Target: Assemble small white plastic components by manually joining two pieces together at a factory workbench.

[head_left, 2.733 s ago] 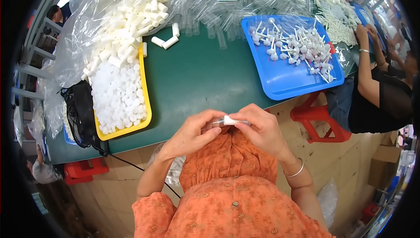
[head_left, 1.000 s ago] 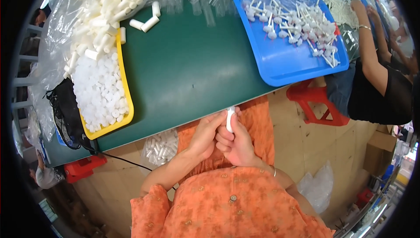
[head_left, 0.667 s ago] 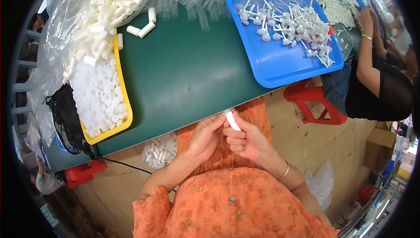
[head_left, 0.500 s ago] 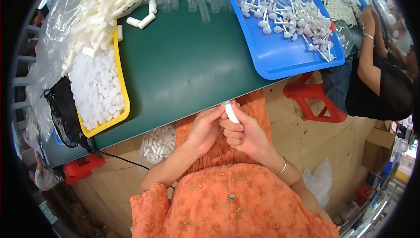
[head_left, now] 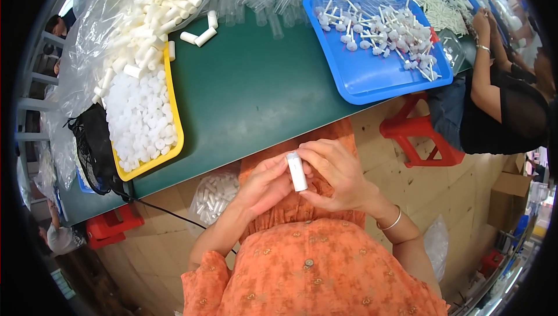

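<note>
Head view, cylinder [head_left: 297, 173], blue tray [head_left: 369, 79], yellow tray [head_left: 176, 117]

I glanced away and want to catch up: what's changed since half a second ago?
The right hand has uncurled from around the small white cylinder and now spans it, fingers at the far end, thumb at the near. It has come slightly back from the green table toward the body. The left hand stays beside it. The yellow tray, blue tray and three loose white cylinders look unchanged.
</note>
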The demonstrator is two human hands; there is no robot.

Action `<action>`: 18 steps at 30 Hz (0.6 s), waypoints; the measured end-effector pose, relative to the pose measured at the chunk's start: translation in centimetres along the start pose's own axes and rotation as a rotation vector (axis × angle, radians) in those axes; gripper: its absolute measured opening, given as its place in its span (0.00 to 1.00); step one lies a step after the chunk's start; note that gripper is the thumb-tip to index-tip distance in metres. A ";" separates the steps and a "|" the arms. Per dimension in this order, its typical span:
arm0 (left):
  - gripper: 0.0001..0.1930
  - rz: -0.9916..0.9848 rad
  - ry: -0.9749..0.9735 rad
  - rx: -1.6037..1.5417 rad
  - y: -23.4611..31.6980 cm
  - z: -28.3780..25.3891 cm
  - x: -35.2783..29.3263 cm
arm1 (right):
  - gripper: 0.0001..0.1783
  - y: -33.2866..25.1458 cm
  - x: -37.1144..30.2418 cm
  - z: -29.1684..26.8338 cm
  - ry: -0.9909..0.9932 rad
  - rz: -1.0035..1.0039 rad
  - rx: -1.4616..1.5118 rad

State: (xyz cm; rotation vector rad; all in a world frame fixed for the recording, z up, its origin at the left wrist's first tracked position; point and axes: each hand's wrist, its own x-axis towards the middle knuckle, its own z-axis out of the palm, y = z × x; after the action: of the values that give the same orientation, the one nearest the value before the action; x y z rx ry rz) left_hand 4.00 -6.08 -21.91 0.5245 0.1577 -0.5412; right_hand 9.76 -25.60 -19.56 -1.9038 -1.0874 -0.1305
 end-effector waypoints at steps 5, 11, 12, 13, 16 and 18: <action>0.23 -0.022 0.012 -0.008 0.1 0.1 -0.6 | 0.37 -0.6 0.6 0.3 0.011 -0.017 0.034; 0.20 -0.069 -0.046 -0.025 -0.3 -0.1 -0.2 | 0.36 -0.1 0.4 1.3 0.110 -0.020 0.068; 0.22 -0.071 -0.031 -0.018 -0.3 -0.1 -0.4 | 0.36 -0.1 0.4 1.3 0.100 0.002 0.078; 0.23 -0.072 -0.020 -0.010 -0.4 -0.1 -0.3 | 0.36 0.0 0.4 1.3 0.090 0.022 0.084; 0.22 -0.083 -0.026 -0.030 -0.5 0.0 -0.3 | 0.37 -0.5 0.3 1.3 0.088 0.052 0.057; 0.20 -0.079 -0.004 -0.059 -0.7 0.0 -0.3 | 0.36 -0.3 0.4 1.9 0.117 0.041 0.042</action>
State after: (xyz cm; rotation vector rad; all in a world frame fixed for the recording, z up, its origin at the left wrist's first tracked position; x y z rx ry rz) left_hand 3.37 -6.44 -22.07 0.4610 0.1902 -0.6125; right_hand 9.17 -23.80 -20.24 -1.8557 -0.9652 -0.1927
